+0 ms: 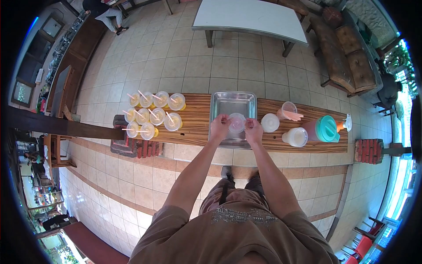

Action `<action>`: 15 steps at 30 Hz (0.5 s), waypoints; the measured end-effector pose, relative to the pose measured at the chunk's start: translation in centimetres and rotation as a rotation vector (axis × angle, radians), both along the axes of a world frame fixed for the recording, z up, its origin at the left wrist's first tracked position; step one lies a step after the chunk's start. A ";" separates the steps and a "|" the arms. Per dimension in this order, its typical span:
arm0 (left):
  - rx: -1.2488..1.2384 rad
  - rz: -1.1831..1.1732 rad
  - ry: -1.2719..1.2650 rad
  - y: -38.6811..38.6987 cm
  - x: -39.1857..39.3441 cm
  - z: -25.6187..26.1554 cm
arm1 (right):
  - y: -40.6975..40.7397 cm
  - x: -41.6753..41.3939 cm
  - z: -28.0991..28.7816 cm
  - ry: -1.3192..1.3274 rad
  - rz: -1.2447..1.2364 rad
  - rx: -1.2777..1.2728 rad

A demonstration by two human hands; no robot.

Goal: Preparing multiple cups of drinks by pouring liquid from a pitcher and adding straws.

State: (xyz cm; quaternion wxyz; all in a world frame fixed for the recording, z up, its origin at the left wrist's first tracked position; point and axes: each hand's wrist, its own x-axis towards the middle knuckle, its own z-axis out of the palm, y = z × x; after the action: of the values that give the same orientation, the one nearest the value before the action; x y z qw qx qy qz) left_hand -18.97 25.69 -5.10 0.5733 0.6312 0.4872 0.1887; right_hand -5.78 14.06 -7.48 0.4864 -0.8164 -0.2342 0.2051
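A clear plastic cup with a pink drink and a clear lid [237,122] is over the near half of a rectangular stainless steel tray [233,99]. My left hand [220,128] pinches the rim of the lid on one side, while my right hand [254,130] pinches it on the other. Whether the lid sits fully down on the cup cannot be made out. Just right of the tray is a stack of round clear plastic lids or cups [270,122]. Several lidded cups of yellow drink [157,116], each with a pink straw, stand in rows at the left.
On the striped wooden bench [194,115], rightward, are a container of pink straws [291,115], stacked plastic cups [295,137], a pink-filled pitcher with turquoise lid [326,128] and a spray bottle [345,123]. A dark beam [72,123] reaches in from the left. A white table [250,18] stands beyond.
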 end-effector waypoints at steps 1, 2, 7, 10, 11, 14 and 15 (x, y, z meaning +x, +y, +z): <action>0.083 -0.004 0.034 0.1 0.1 -0.3 | 0.0 0.0 0.0 0.038 0.010 0.007; 0.166 -0.009 0.067 0.2 0.2 -0.5 | -0.2 -0.1 0.1 0.037 0.008 0.008; 0.255 -0.010 0.061 0.5 -0.1 -1.4 | -0.1 -1.2 2.5 -0.097 0.068 -0.032; 0.235 -0.012 0.052 0.4 0.4 -0.5 | -0.4 -1.3 2.6 -0.289 0.175 -0.131; 0.178 -0.023 0.044 0.3 0.6 0.0 | -0.6 -1.4 2.5 -0.291 0.169 -0.133; 0.246 -0.022 0.060 0.2 0.2 0.1 | -0.8 -2.6 3.5 -0.367 0.230 -0.286; 0.247 -0.023 0.058 0.0 0.1 0.2 | -0.9 -2.8 3.8 -0.368 0.265 -0.334</action>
State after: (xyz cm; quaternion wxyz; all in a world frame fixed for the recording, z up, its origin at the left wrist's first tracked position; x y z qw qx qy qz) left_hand -18.86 25.73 -4.93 0.4789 0.7076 0.4696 0.2223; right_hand -8.57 13.17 -3.69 0.2635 -0.8710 -0.3861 0.1512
